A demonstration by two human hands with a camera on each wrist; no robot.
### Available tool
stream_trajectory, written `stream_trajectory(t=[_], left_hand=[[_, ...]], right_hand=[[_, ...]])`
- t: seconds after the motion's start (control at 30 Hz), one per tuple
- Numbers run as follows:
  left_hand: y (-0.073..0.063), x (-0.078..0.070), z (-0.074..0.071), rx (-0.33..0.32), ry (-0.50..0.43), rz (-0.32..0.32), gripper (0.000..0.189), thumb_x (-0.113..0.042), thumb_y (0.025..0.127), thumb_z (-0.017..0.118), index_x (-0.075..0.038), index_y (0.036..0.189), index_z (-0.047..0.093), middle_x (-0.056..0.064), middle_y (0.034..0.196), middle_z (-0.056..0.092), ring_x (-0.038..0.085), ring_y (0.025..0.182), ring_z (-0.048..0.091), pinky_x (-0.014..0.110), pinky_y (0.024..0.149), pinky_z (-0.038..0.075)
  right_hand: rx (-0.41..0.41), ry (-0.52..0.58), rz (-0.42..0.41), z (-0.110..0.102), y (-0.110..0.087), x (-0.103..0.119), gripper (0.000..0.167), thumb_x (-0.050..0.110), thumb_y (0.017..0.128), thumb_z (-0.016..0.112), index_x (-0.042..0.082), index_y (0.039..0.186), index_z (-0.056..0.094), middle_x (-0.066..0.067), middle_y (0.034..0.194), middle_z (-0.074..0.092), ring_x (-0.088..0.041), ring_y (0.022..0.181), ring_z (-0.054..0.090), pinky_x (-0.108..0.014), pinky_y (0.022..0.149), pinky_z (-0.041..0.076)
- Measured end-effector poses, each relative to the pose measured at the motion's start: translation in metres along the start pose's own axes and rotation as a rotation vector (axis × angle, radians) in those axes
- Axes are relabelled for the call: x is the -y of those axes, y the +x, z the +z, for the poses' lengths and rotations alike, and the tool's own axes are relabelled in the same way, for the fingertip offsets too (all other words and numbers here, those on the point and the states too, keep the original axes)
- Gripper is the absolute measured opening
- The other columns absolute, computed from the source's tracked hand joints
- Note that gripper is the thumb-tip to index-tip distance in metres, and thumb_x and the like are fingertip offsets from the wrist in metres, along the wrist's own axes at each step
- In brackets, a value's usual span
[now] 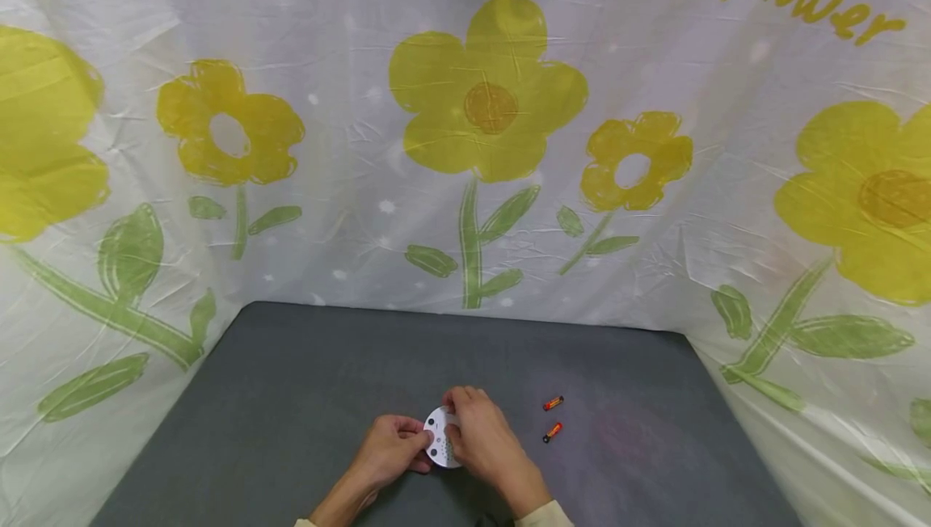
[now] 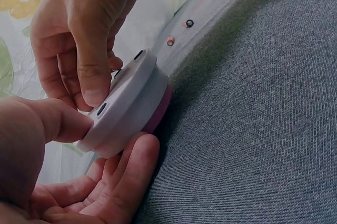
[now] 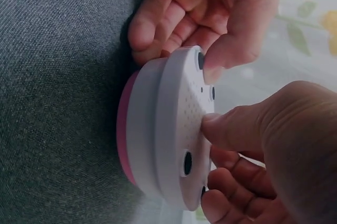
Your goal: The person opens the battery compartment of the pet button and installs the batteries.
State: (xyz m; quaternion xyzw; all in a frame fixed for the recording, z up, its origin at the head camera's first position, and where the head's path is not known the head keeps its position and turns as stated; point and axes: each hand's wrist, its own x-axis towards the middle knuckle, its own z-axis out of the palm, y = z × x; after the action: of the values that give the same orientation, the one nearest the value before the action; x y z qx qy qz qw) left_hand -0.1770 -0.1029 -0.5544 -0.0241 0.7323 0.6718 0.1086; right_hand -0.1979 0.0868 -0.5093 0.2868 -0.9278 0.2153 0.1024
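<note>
A round white plastic device (image 1: 439,448) with a pink underside lies low at the dark cloth, its face with black round feet and small holes turned up. My left hand (image 1: 385,451) grips its left edge, thumb on the face and fingers beneath, as the left wrist view shows. From the right, my right hand (image 1: 486,436) holds it; in the right wrist view the thumb (image 3: 226,125) presses on the face and the curled fingers (image 3: 224,203) reach the rim. The right hand covers part of the face in the head view.
To the right of the hands lie two small red-and-black batteries, a farther battery (image 1: 553,403) and a nearer battery (image 1: 553,432). A dark grey cloth (image 1: 327,365) covers the table. A white curtain (image 1: 349,228) with yellow flowers hangs behind and at both sides.
</note>
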Motion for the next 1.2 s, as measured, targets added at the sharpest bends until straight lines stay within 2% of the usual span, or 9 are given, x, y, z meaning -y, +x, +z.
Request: stream_trajectory(t=[0.27, 0.63, 0.8, 0.97, 1.2], left_hand=[[0.001, 0.001, 0.000, -0.014, 0.013, 0.001, 0.024, -0.006, 0.100, 0.071, 0.014, 0.111, 0.068, 0.012, 0.086, 0.079, 0.017, 0.067, 0.076, 0.033, 0.062, 0.068], [0.000, 0.000, 0.001, -0.014, -0.004, -0.009, 0.027, -0.007, 0.098, 0.071, 0.016, 0.112, 0.068, 0.015, 0.088, 0.080, 0.018, 0.068, 0.077, 0.032, 0.062, 0.068], [-0.001, -0.001, 0.000, -0.003, -0.016, -0.008, 0.026, -0.007, 0.098, 0.071, 0.016, 0.112, 0.067, 0.015, 0.087, 0.080, 0.018, 0.069, 0.077, 0.031, 0.063, 0.068], [-0.001, -0.001, 0.001, -0.003, -0.024, -0.009, 0.027, -0.007, 0.099, 0.070, 0.016, 0.113, 0.067, 0.014, 0.087, 0.080, 0.017, 0.068, 0.077, 0.031, 0.063, 0.068], [0.001, 0.003, 0.001, -0.011, -0.034, -0.004, 0.028, -0.007, 0.099, 0.070, 0.017, 0.113, 0.066, 0.013, 0.086, 0.079, 0.018, 0.068, 0.076, 0.032, 0.063, 0.068]], right_hand=[[0.000, -0.016, 0.015, 0.002, 0.000, 0.002, 0.026, 0.001, 0.089, 0.081, 0.008, 0.113, 0.075, -0.004, 0.104, 0.066, -0.020, 0.096, 0.062, -0.036, 0.080, 0.061], [-0.209, -0.026, 0.003, 0.014, -0.005, 0.000, 0.019, 0.002, 0.085, 0.085, 0.016, 0.098, 0.084, 0.002, 0.096, 0.066, -0.016, 0.089, 0.062, -0.031, 0.074, 0.058], [-0.243, 0.020, -0.008, 0.015, -0.003, -0.001, 0.015, 0.002, 0.086, 0.084, 0.015, 0.093, 0.084, 0.004, 0.092, 0.067, -0.015, 0.086, 0.067, -0.031, 0.075, 0.061], [-0.238, 0.095, 0.018, 0.004, -0.002, -0.004, 0.016, -0.001, 0.091, 0.080, 0.014, 0.095, 0.083, 0.003, 0.094, 0.067, -0.014, 0.088, 0.067, -0.033, 0.078, 0.061], [-0.289, 0.142, 0.076, -0.023, -0.004, -0.017, 0.021, -0.005, 0.091, 0.077, 0.014, 0.095, 0.083, 0.002, 0.094, 0.068, -0.013, 0.086, 0.066, -0.030, 0.074, 0.059]])
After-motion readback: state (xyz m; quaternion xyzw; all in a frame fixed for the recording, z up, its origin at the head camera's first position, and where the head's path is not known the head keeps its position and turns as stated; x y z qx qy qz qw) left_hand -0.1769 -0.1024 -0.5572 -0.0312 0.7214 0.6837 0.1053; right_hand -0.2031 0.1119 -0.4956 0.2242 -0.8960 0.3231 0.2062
